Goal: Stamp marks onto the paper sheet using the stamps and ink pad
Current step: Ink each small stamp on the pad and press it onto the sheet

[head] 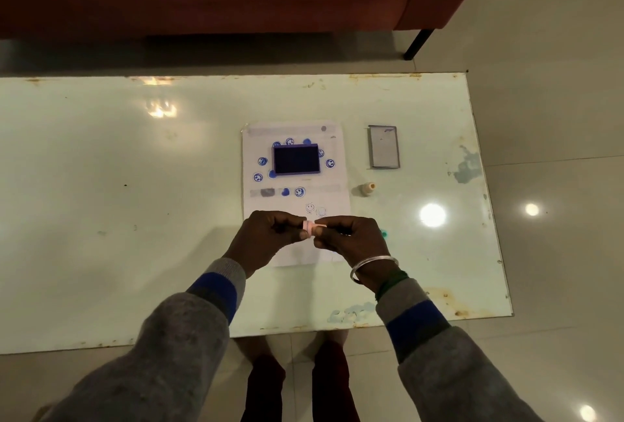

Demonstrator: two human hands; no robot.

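Two hands' grips, left hand (270,235) and right hand (351,239), pinching small pink cylindrical stamp (312,227), above smiley-marked paper sheet (293,198).

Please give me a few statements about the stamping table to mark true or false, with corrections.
1. Both hands, left hand and right hand, hold the pink stamp. True.
2. The ink pad sits on the bare table. False: it lies on the paper sheet.
3. The ink pad lid lies right of the sheet. True.
4. The sheet is unmarked. False: blue smiley marks surround the pad.
5. A small cream stamp stands beside the sheet. True.
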